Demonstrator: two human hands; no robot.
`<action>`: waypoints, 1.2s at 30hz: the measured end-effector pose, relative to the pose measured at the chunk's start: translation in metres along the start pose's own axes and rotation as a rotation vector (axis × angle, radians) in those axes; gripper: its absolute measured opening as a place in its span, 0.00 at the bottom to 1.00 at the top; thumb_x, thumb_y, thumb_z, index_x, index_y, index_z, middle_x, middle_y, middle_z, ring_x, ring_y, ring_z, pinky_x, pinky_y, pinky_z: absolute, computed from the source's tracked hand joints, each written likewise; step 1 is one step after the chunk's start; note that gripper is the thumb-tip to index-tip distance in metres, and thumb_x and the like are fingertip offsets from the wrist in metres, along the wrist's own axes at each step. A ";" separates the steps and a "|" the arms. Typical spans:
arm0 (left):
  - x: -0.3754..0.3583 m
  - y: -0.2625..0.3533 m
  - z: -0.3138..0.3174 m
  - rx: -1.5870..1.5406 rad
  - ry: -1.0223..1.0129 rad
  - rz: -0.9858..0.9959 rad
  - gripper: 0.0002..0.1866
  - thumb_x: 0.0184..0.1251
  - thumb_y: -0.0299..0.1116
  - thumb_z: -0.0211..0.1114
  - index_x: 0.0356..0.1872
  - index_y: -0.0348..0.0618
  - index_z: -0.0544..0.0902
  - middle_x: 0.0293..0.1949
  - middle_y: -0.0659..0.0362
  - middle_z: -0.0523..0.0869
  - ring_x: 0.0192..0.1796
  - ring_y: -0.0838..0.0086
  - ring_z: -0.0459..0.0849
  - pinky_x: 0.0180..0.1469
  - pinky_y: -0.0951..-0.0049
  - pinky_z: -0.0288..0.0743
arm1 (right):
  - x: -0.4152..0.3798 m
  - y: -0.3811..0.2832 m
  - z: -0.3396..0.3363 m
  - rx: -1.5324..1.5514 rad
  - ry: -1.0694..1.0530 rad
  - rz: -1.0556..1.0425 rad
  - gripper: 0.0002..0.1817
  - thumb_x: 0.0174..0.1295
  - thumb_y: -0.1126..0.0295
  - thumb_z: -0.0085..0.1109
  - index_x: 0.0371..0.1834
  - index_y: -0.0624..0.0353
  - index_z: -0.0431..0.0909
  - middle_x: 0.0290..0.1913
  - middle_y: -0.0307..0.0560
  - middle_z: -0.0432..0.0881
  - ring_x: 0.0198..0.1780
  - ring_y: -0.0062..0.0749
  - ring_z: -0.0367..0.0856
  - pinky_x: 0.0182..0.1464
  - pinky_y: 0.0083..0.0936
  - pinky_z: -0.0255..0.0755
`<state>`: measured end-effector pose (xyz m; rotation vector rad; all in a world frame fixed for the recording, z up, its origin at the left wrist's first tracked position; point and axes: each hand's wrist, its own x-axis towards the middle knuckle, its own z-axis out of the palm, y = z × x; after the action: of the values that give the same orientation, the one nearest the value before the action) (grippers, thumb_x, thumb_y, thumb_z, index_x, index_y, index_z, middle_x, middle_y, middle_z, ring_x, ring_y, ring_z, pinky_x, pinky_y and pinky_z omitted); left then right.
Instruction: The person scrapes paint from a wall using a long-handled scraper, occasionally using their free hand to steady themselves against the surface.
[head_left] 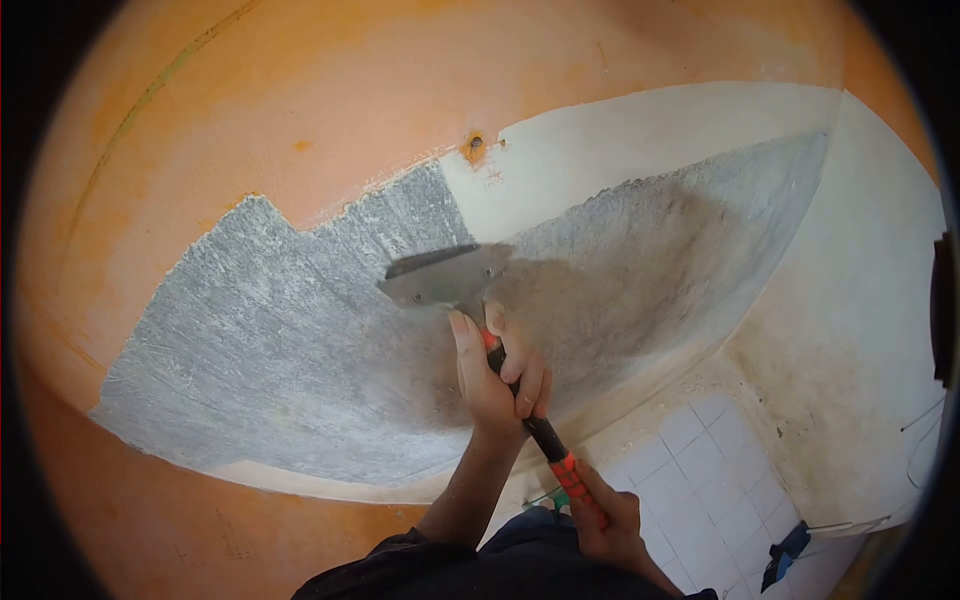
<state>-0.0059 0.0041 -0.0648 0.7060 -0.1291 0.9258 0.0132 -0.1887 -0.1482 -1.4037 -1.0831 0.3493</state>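
Observation:
A long-handled wall scraper [445, 280] has its wide metal blade against or close over the grey bared patch of wall [300, 290]. Just right of the blade's top edge, the strip of pale paint [560, 140] meets the grey surface. My left hand [490, 385] is wrapped round the upper handle, below the blade, with the thumb pointing up along it. Lower down, my right hand [610, 515] grips the red and black end of the handle. The blade's upper edge looks smeared by motion.
Orange paint [330, 100] borders the grey patch above and to the left. A small hole or plug [476, 142] sits in the wall. Below right lies a white tiled floor [705, 460], with a blue object [785, 555] near a pale side wall [850, 330].

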 end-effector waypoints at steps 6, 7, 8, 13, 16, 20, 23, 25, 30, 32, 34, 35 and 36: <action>0.001 0.001 0.003 -0.063 -0.011 -0.001 0.24 0.78 0.57 0.30 0.40 0.50 0.68 0.15 0.68 0.61 0.05 0.83 0.55 0.04 0.80 0.52 | 0.004 -0.009 -0.003 -0.003 -0.015 0.044 0.28 0.58 0.79 0.59 0.65 0.61 0.71 0.21 0.46 0.78 0.19 0.30 0.78 0.26 0.23 0.72; 0.000 0.000 0.003 -0.056 0.008 -0.005 0.24 0.78 0.57 0.31 0.40 0.50 0.68 0.15 0.68 0.62 0.05 0.83 0.55 0.04 0.80 0.52 | 0.002 -0.004 -0.002 -0.010 -0.015 0.029 0.28 0.58 0.79 0.60 0.65 0.61 0.70 0.21 0.46 0.78 0.19 0.30 0.78 0.26 0.23 0.72; 0.004 0.000 0.003 -0.060 0.006 -0.005 0.24 0.78 0.57 0.31 0.40 0.50 0.68 0.15 0.68 0.62 0.05 0.83 0.55 0.04 0.80 0.52 | 0.000 -0.002 -0.002 -0.016 -0.015 0.021 0.29 0.57 0.79 0.60 0.65 0.60 0.70 0.21 0.46 0.78 0.20 0.30 0.78 0.27 0.23 0.72; 0.011 0.004 0.011 -0.118 -0.041 0.015 0.24 0.78 0.57 0.31 0.39 0.49 0.68 0.15 0.67 0.62 0.05 0.83 0.56 0.03 0.79 0.54 | 0.008 -0.016 -0.009 -0.016 -0.035 0.051 0.29 0.58 0.78 0.61 0.66 0.60 0.70 0.21 0.46 0.78 0.19 0.30 0.78 0.27 0.22 0.72; 0.007 0.002 0.008 -0.138 -0.054 0.011 0.24 0.78 0.57 0.31 0.39 0.48 0.68 0.15 0.67 0.62 0.05 0.83 0.56 0.04 0.80 0.55 | 0.011 -0.016 -0.008 -0.044 -0.025 0.025 0.29 0.58 0.77 0.61 0.66 0.60 0.70 0.21 0.46 0.78 0.19 0.30 0.78 0.27 0.22 0.72; 0.014 0.007 0.016 -0.122 -0.068 0.043 0.24 0.78 0.57 0.31 0.40 0.49 0.68 0.15 0.67 0.61 0.05 0.83 0.56 0.04 0.80 0.55 | 0.017 -0.020 -0.009 0.019 -0.026 0.056 0.28 0.59 0.76 0.60 0.65 0.59 0.71 0.21 0.46 0.78 0.20 0.30 0.79 0.27 0.23 0.72; 0.011 0.006 0.011 -0.105 -0.037 0.018 0.24 0.78 0.57 0.31 0.40 0.49 0.68 0.15 0.68 0.61 0.05 0.83 0.57 0.04 0.80 0.56 | 0.008 -0.016 -0.002 -0.037 0.033 -0.025 0.27 0.59 0.76 0.61 0.65 0.59 0.71 0.21 0.47 0.78 0.19 0.31 0.78 0.26 0.23 0.72; 0.012 0.006 0.010 -0.075 -0.082 0.037 0.24 0.78 0.57 0.32 0.41 0.49 0.67 0.15 0.68 0.61 0.05 0.83 0.57 0.04 0.81 0.57 | 0.014 -0.016 -0.004 -0.041 0.014 -0.012 0.27 0.59 0.76 0.61 0.65 0.59 0.71 0.22 0.47 0.79 0.20 0.31 0.79 0.27 0.23 0.72; 0.011 0.009 0.016 -0.127 -0.063 0.021 0.23 0.78 0.56 0.32 0.40 0.49 0.68 0.15 0.68 0.61 0.05 0.83 0.57 0.04 0.80 0.57 | 0.016 -0.027 -0.007 -0.034 -0.020 0.074 0.27 0.59 0.76 0.61 0.65 0.59 0.71 0.23 0.48 0.80 0.22 0.32 0.81 0.29 0.23 0.74; 0.013 0.006 0.014 -0.140 -0.046 0.007 0.23 0.78 0.56 0.32 0.40 0.49 0.68 0.15 0.67 0.61 0.05 0.83 0.57 0.04 0.80 0.57 | 0.009 -0.019 -0.003 -0.029 0.023 -0.026 0.27 0.59 0.77 0.60 0.65 0.60 0.71 0.22 0.47 0.79 0.20 0.31 0.79 0.28 0.22 0.72; 0.016 0.009 0.018 -0.107 -0.059 0.034 0.23 0.78 0.56 0.33 0.40 0.48 0.68 0.15 0.67 0.61 0.05 0.83 0.57 0.04 0.80 0.58 | 0.014 -0.021 -0.004 -0.034 0.024 -0.021 0.27 0.59 0.78 0.59 0.65 0.60 0.71 0.22 0.47 0.79 0.21 0.30 0.79 0.28 0.21 0.72; 0.020 0.013 0.023 -0.106 -0.061 0.035 0.23 0.78 0.56 0.32 0.40 0.48 0.68 0.15 0.67 0.61 0.05 0.82 0.57 0.04 0.80 0.58 | 0.018 -0.023 -0.007 -0.018 0.007 0.003 0.27 0.60 0.78 0.59 0.65 0.60 0.71 0.23 0.48 0.79 0.21 0.29 0.80 0.28 0.21 0.72; 0.018 0.013 0.023 -0.105 -0.057 0.037 0.23 0.78 0.56 0.32 0.40 0.48 0.68 0.15 0.67 0.61 0.05 0.82 0.57 0.04 0.80 0.58 | 0.020 -0.025 -0.009 -0.001 -0.012 0.025 0.27 0.60 0.78 0.59 0.65 0.60 0.71 0.24 0.48 0.80 0.22 0.29 0.80 0.28 0.21 0.73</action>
<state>-0.0002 0.0079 -0.0340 0.6351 -0.2403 0.9277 0.0205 -0.1838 -0.1165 -1.4186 -1.0768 0.3753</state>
